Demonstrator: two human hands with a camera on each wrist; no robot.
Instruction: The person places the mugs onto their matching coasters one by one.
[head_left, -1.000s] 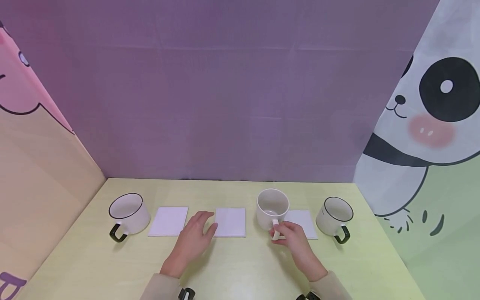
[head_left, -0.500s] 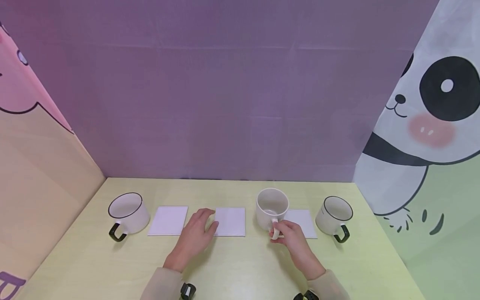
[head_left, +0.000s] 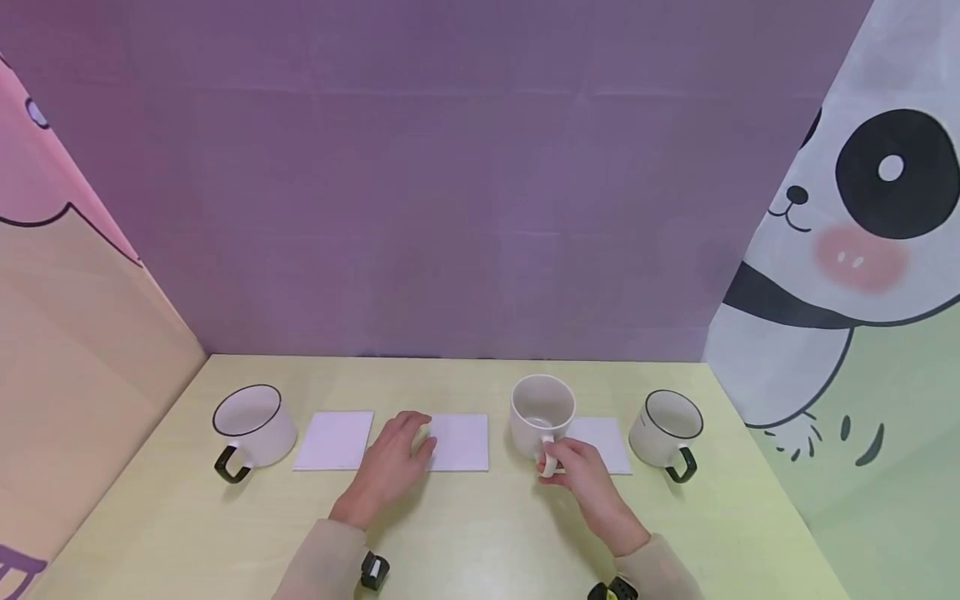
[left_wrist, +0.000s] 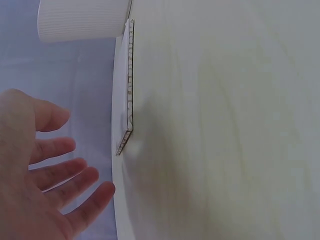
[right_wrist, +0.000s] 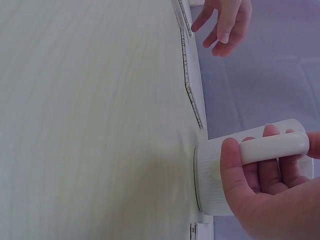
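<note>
My right hand (head_left: 590,490) grips the handle of a plain white mug (head_left: 542,408), with fingers curled through and around the handle (right_wrist: 275,148). The mug is upright, in front of the left part of a white square board (head_left: 603,442), which it partly hides. In the right wrist view its base is at or close to the tabletop; contact cannot be made out. My left hand (head_left: 392,469) hovers with loosely spread fingers and holds nothing. It is between a left white square board (head_left: 333,440) and a middle white square board (head_left: 459,442).
A white mug with a black rim and black handle (head_left: 255,425) stands at the far left of the table (head_left: 480,542). Another black-rimmed mug (head_left: 666,429) stands right of the boards. A purple backdrop (head_left: 450,183) rises behind, with printed panels on both sides.
The left hand has shifted slightly forward. The right hand and its mug hold nearly the same place, and the whole head view has drifted a little.
</note>
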